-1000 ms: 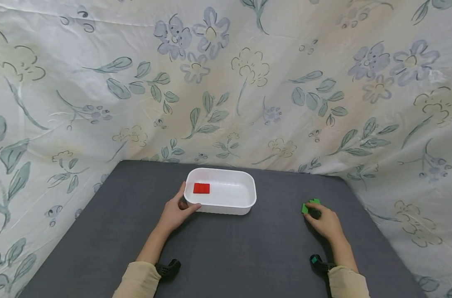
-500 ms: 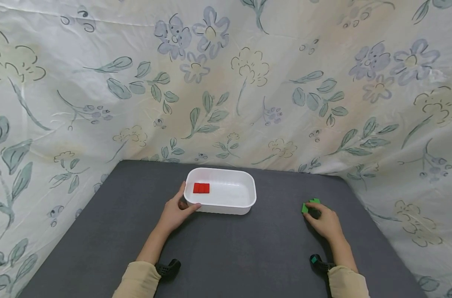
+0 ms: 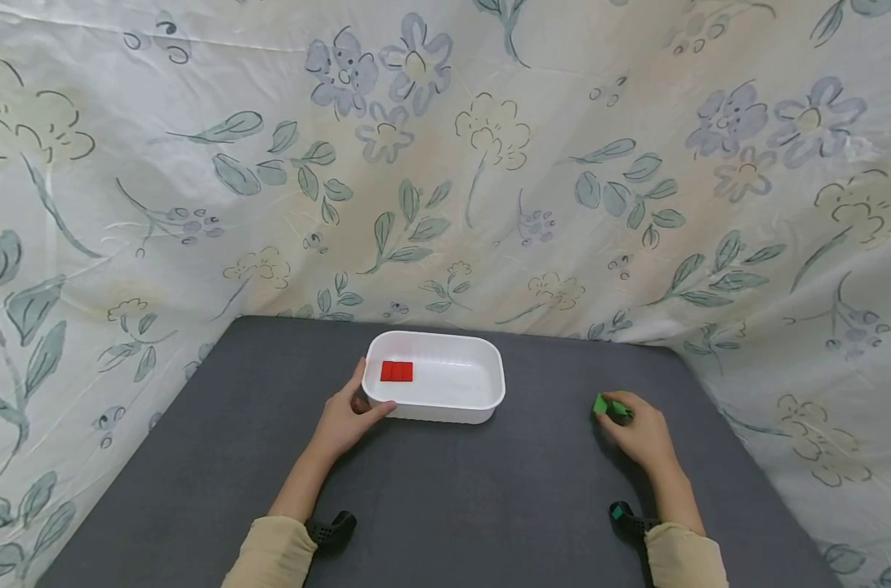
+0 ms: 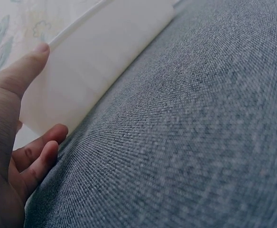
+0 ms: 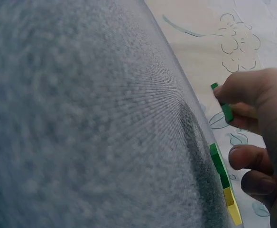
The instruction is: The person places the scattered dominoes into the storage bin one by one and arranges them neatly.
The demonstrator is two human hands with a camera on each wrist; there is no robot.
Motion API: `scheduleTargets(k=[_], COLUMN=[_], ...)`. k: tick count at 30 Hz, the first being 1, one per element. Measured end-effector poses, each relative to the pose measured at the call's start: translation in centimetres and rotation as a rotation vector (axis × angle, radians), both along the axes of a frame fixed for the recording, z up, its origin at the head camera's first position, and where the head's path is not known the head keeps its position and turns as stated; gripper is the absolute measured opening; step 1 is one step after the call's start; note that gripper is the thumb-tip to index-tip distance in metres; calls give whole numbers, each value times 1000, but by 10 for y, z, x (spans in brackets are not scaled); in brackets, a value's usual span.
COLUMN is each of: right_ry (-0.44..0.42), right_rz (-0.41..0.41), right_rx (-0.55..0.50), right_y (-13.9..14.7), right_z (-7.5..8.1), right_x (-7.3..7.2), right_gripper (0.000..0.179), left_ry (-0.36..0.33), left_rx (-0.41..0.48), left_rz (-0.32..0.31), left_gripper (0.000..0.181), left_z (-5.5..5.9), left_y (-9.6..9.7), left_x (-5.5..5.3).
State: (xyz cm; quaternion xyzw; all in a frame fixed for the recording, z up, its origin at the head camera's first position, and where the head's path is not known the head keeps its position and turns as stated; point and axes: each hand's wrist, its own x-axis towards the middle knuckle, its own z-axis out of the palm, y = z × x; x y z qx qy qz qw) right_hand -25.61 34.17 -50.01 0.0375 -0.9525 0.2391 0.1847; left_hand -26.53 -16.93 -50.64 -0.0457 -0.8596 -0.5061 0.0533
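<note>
A white plastic container [image 3: 445, 414] stands near the far side of the table, with red blocks [image 3: 397, 371] side by side in its left part. My left hand [image 3: 348, 418] grips its near left corner, thumb on the front rim and fingers along the left end. Off to the right, my right hand [image 3: 642, 433] pinches a small green block [image 5: 227, 110] between thumb and fingers, above the cloth in the right wrist view. Below it on the table lie another green block [image 5: 219, 166] and a yellow block [image 5: 232, 206], beside the lower curled fingers.
Dark grey cloth covers the table [image 3: 482, 506]. A pale floral curtain [image 3: 445, 163] hangs behind it and along both sides. Black wrist devices [image 3: 332, 531] sit on both wrists, close to the tabletop.
My right hand has raised the pinched green block slightly, and the green piece that showed beyond its fingers is now covered. The left hand and container have stayed in place.
</note>
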Motion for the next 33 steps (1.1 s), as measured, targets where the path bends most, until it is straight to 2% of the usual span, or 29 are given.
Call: scheduleTargets(k=[6,19,33], right_ry=[76,100,103], right_rz=[22,3,17], right_rx=[-14,-22,6], right_y=[-5,-7,-19], right_z=[5,29,37], right_x=[-1,3,3], right_gripper=[37,39,38], left_ry=[-4,3,2], left_rx=[0,2,-1], left_rz=[3,3,2], left_gripper=[108,107,108], left_z=[0,1,-3], left_y=[0,-1,-1], left_x=[0,1,-1])
